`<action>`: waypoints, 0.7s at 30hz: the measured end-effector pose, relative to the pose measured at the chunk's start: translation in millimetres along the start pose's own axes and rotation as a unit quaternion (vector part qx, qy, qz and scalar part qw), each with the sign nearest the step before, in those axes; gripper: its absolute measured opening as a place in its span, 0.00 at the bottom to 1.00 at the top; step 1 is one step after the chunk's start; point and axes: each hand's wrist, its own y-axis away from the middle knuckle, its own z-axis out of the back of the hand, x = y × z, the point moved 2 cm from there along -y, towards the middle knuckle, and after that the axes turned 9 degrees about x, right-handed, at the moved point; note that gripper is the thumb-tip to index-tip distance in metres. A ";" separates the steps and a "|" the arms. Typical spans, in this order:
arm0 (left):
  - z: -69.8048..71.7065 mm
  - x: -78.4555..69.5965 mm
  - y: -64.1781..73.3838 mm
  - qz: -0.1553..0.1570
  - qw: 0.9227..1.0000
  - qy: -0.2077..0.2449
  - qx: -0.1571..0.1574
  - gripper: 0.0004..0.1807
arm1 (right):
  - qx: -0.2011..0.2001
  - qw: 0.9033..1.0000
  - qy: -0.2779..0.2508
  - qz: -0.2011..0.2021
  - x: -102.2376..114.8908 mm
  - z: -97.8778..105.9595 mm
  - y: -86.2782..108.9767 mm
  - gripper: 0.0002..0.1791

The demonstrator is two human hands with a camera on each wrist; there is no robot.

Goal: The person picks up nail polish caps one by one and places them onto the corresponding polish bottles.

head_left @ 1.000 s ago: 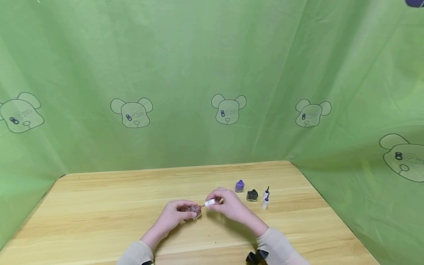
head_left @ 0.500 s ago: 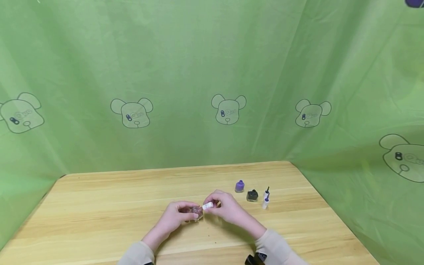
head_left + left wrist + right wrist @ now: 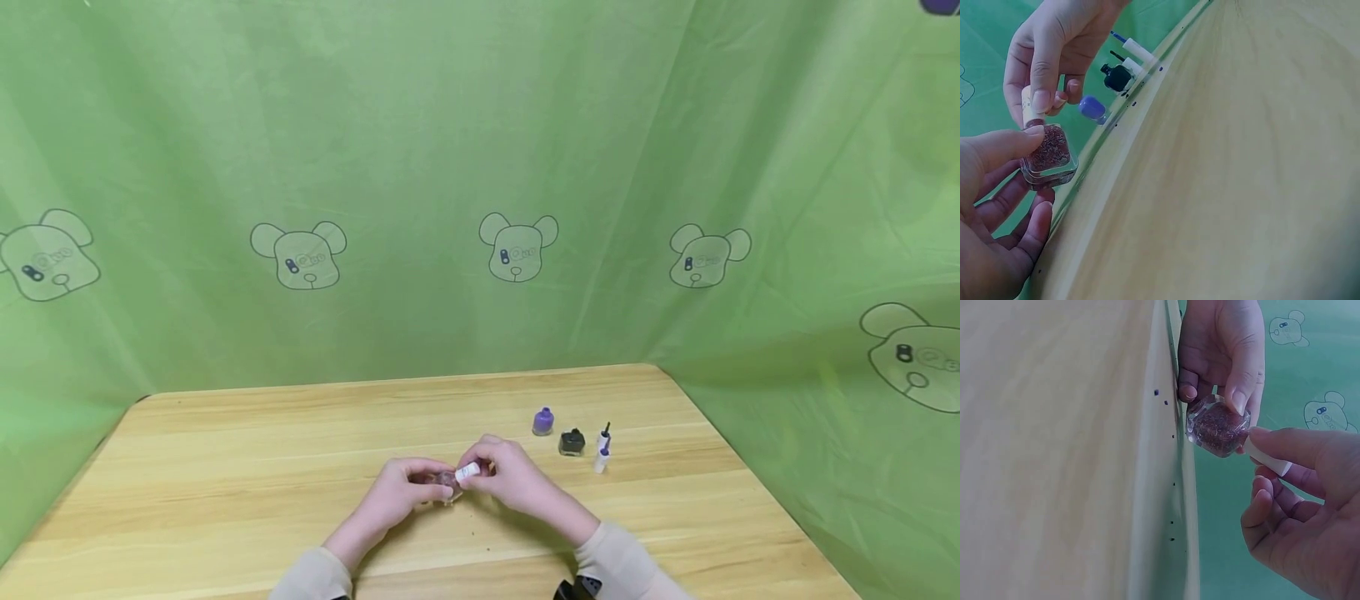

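Observation:
My left hand (image 3: 400, 492) grips a clear glass nail polish bottle (image 3: 1052, 150) filled with dark reddish glitter, the thumb across its front. The bottle is tilted, its neck toward my right hand (image 3: 513, 473). Between thumb and fingers, my right hand pinches the white cap (image 3: 1267, 456). In both wrist views the cap sits right at the bottle's neck, and its brush is hidden. Beyond the right hand stand a purple nail polish bottle (image 3: 543, 422) and a black nail polish bottle (image 3: 572, 442), both without caps.
Two white caps (image 3: 602, 461) stand with their brushes pointing up, right of the black bottle. Small dark specks (image 3: 1172, 522) dot the wooden table (image 3: 225, 467). A green curtain (image 3: 420, 167) with bear-head prints surrounds the table's back and sides.
My right hand has moved left and slightly down, bringing the cap to the bottle's neck; the brush seen between them earlier has gone from sight. The left hand shifted slightly right.

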 end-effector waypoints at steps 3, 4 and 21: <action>-0.2 0.7 -0.5 0.000 1.000 -0.003 0.004 0.18 | 0.000 1.000 0.009 0.001 0.7 -0.7 0.3 0.07; -0.2 0.8 -0.7 -0.001 1.000 -0.003 0.005 0.17 | 0.000 1.000 0.010 0.002 1.0 -0.8 0.4 0.07; 3.3 0.6 1.1 0.032 0.998 0.055 -0.025 0.22 | -0.007 0.995 -0.099 -0.010 -6.8 4.2 -3.5 0.25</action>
